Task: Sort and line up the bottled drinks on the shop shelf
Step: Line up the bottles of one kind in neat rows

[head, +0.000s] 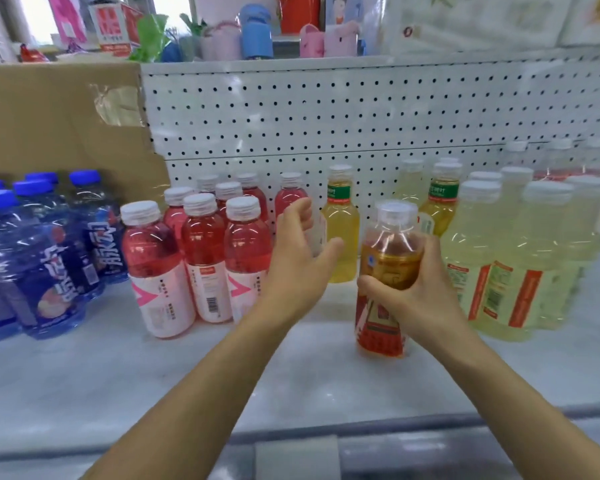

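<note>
Amber-filled plastic bottle (388,268), upright just front-right of the yellow bottle (342,233), looks full, heavy and slick, best held at its waist where the right hand (425,292) clasps it, while the left hand (300,258) cups a pink bottle (289,199) left of the yellow one, grip unclear.

We're scanning the backdrop now.
A taped cardboard box (59,116) stands left of the white pegboard (326,109); above, we spot a blue flask (256,32) beside pink cups (311,40).
</note>
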Demonstrator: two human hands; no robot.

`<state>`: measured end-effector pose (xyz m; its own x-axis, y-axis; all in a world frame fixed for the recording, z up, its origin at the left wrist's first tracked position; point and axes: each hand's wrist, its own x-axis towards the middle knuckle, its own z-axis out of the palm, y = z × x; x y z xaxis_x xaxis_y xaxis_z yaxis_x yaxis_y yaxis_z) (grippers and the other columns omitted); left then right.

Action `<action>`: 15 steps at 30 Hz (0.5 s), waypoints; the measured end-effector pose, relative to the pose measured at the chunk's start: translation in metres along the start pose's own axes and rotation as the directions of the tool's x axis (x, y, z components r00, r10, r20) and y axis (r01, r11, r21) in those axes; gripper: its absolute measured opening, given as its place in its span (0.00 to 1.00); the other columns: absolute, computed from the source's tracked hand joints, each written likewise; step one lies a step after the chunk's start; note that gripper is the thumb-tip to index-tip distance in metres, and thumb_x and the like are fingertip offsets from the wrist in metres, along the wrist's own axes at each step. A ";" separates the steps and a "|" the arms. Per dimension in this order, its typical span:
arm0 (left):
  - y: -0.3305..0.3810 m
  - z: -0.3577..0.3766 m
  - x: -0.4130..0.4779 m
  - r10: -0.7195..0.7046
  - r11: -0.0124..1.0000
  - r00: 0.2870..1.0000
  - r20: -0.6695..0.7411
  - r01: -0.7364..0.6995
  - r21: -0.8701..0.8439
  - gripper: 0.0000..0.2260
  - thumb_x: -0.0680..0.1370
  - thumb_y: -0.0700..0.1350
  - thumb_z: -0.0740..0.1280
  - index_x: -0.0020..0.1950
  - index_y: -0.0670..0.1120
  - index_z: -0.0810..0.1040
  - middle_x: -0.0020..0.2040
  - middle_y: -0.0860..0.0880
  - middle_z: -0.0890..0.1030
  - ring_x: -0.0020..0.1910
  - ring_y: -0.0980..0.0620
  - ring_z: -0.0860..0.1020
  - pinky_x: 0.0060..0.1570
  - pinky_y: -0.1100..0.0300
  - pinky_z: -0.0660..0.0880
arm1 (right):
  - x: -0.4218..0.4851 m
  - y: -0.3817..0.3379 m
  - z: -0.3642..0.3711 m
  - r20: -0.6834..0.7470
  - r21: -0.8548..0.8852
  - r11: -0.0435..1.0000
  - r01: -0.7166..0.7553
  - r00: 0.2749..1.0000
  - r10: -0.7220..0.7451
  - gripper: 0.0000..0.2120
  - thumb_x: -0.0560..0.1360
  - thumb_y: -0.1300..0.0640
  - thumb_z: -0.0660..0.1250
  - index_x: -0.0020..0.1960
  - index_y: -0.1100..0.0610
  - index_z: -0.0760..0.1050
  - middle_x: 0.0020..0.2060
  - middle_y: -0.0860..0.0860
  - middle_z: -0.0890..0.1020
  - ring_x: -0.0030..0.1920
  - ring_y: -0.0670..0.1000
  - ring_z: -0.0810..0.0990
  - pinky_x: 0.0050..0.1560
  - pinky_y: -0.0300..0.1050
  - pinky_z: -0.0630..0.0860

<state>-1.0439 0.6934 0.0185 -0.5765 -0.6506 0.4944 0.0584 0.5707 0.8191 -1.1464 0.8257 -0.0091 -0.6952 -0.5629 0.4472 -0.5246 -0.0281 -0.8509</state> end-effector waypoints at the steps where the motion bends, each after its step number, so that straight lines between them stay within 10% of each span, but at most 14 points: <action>1: -0.001 0.013 0.015 -0.093 0.995 0.995 0.018 0.094 -0.027 0.34 0.77 0.47 0.72 0.78 0.52 0.57 0.74 0.52 0.66 0.72 0.57 0.66 0.71 0.56 0.65 | -0.003 0.001 -0.007 -0.004 0.015 1.000 -0.005 1.000 0.005 0.32 0.66 0.49 0.78 0.59 0.38 0.61 0.52 0.36 0.75 0.51 0.37 0.77 0.44 0.34 0.71; 7: -0.027 0.066 0.077 -0.326 0.945 0.945 0.010 0.326 0.002 0.47 0.73 0.47 0.77 0.81 0.49 0.47 0.78 0.46 0.62 0.76 0.44 0.64 0.72 0.42 0.66 | -0.006 0.005 -0.023 0.066 0.056 0.998 -0.033 0.997 0.029 0.30 0.68 0.50 0.78 0.60 0.38 0.62 0.52 0.37 0.76 0.51 0.37 0.77 0.45 0.35 0.72; 12: -0.046 0.066 0.086 -0.315 0.949 0.949 0.014 0.315 0.023 0.27 0.71 0.48 0.79 0.63 0.52 0.67 0.55 0.52 0.76 0.51 0.54 0.76 0.58 0.49 0.74 | -0.005 0.009 -0.029 0.119 0.100 0.994 -0.047 0.992 0.035 0.30 0.68 0.49 0.77 0.60 0.36 0.62 0.52 0.37 0.76 0.50 0.31 0.77 0.43 0.32 0.71; 15: -0.044 0.061 0.073 -0.283 0.955 0.959 0.010 0.281 0.098 0.28 0.66 0.52 0.79 0.59 0.50 0.69 0.55 0.51 0.76 0.53 0.51 0.77 0.57 0.48 0.77 | -0.006 0.011 -0.031 0.132 0.119 0.992 -0.028 0.991 0.012 0.32 0.68 0.49 0.77 0.64 0.37 0.62 0.52 0.36 0.76 0.51 0.31 0.77 0.46 0.33 0.72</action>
<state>-1.1381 0.6510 0.0013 -0.5777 -0.7804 0.2392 -0.1858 0.4110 0.8925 -1.1635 0.8544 -0.0125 -0.6306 -0.6673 0.3962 -0.4424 -0.1103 -0.8900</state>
